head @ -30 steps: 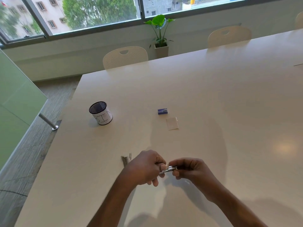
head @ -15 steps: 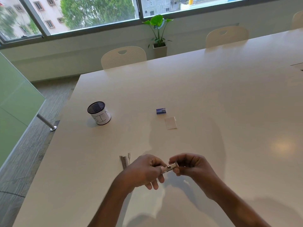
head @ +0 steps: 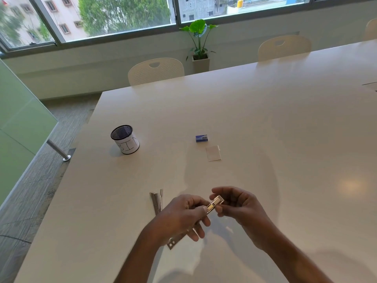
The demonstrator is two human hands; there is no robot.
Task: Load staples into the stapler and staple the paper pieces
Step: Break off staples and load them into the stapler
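Observation:
A small metal stapler is held above the near part of the white table. My left hand grips its rear, and its lower end sticks out below my palm. My right hand pinches its raised front tip. A metal stapler part lies on the table just left of my left hand. A small blue staple box sits farther back, with small paper pieces right in front of it.
A black mesh cup with a white paper label stands at the left. The table's left edge drops to the floor. Chairs and a potted plant stand behind the far edge.
Both hands have tilted the stapler so that its front tip points up and to the right. My right fingers have shifted along its tip.

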